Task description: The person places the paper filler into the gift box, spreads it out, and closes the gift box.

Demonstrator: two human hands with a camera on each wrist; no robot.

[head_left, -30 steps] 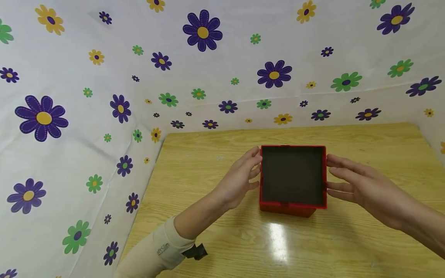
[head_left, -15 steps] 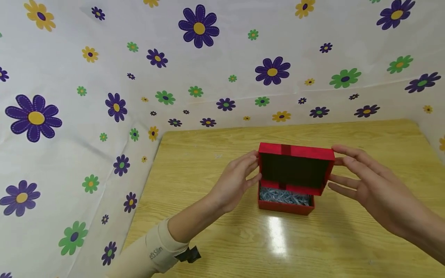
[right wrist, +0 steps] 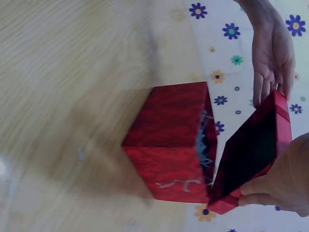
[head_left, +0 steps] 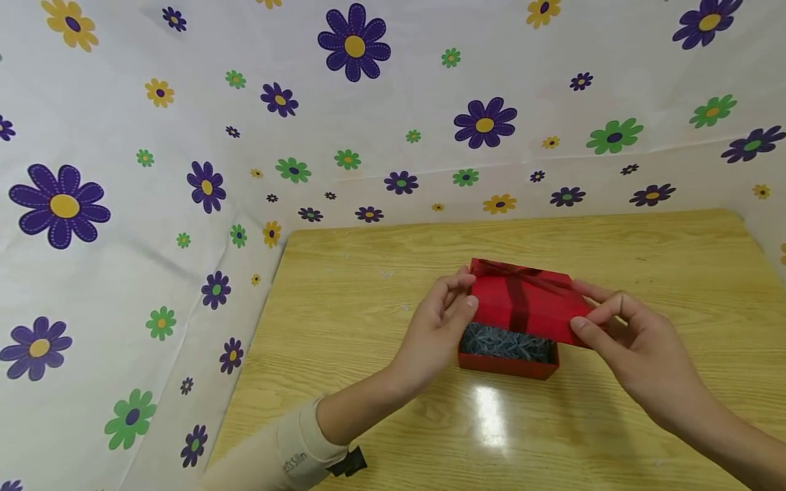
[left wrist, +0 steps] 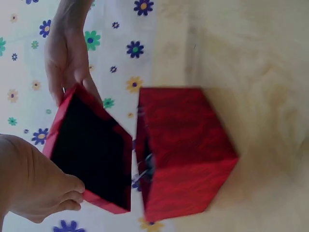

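A red box lid (head_left: 549, 300) with a dark ribbon across its top is held tilted above the red box (head_left: 510, 365). Its black inside shows in both wrist views. My left hand (head_left: 437, 327) grips the lid's left end, thumb on the top face. At the other end my right hand (head_left: 647, 354) pinches the lid between thumb and fingers. Grey-blue paper shreds (head_left: 506, 342) fill the box at its uncovered front; the lid hides the back of it in the head view. Between lid and box, the left wrist view shows a gap.
The box stands on a wood-grain table (head_left: 344, 320). A white sheet with printed flowers (head_left: 368, 123) rises behind the table and along its left side. A few small pale scraps (right wrist: 80, 154) lie on the tabletop.
The lid was first over the box with its black inside facing up. Both hands have turned it over, so its ribboned top now faces up and the paper shreds show.
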